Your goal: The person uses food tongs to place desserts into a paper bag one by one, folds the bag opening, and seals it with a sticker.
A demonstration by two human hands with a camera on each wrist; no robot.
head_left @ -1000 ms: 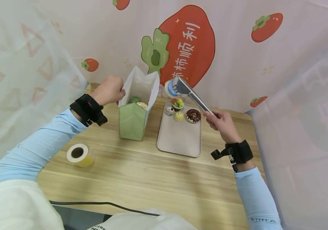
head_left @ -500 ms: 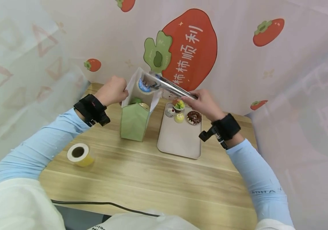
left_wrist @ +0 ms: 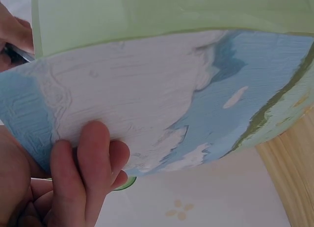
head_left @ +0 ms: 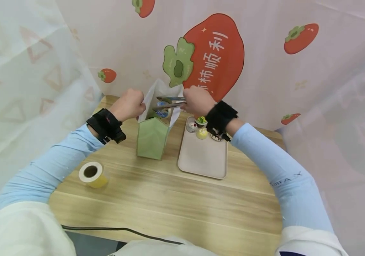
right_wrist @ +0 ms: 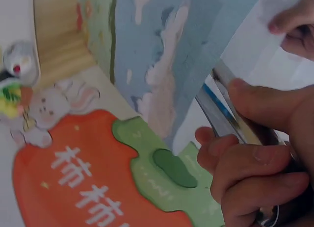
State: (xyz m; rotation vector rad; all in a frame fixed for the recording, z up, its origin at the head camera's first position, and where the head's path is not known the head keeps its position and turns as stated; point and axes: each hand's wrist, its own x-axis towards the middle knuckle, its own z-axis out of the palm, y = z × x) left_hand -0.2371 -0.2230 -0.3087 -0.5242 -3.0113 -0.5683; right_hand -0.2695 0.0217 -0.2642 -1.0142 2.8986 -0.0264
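Note:
A green paper bag (head_left: 152,138) with a white lining stands upright on the table, its mouth open. My left hand (head_left: 130,103) pinches the bag's left upper edge; in the left wrist view its curled fingers (left_wrist: 94,153) press on the bag's printed side. My right hand (head_left: 198,100) holds metal tongs (head_left: 173,105) over the bag's right edge. The tong tips are inside the mouth, their two arms spread a little. Beside them sits a blue-and-cream round item (head_left: 163,113), its kind unclear. Whether the tongs still grip it, I cannot tell.
Right of the bag lies a beige tray (head_left: 203,160) with small cakes (head_left: 201,133) and a chocolate donut (head_left: 216,137), partly hidden by the right wrist. A yellow-and-white roll (head_left: 92,174) stands at the left. Printed cloth hangs behind and at both sides.
My right hand has moved left from above the tray to the bag, carrying the blue-and-cream item in the tongs down into the mouth. The tong arms now stand apart. My left hand keeps its hold.

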